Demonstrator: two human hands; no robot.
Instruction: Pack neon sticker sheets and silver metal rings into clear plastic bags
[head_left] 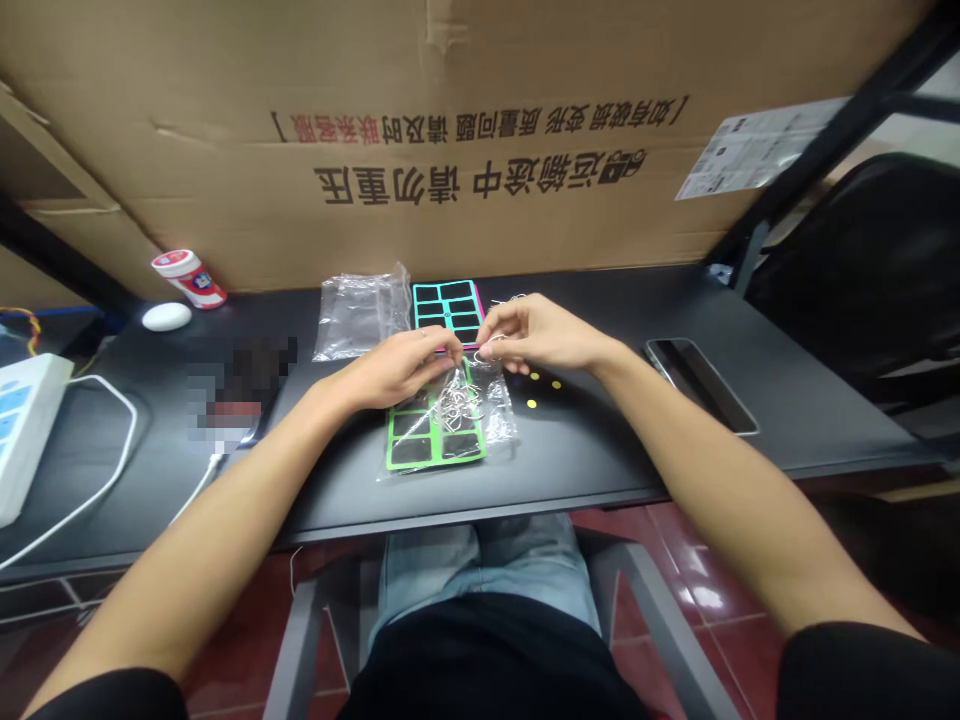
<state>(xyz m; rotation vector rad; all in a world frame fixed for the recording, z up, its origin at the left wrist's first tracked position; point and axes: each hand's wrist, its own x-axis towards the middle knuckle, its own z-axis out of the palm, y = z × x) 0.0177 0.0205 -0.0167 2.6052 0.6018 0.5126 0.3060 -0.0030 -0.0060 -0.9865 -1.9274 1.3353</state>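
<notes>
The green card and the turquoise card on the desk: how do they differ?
The green card has a lime border, the turquoise card a blue-green one. The green card lies nearer the person, the turquoise card further off, by the cardboard box. Silvery wire loops and clear plastic lie over the green card, not the turquoise card. Both are rectangles divided into black cells, lying flat on the dark desk.

"请勿重压" on the cardboard box [480, 80] (printed upside down)
</notes>
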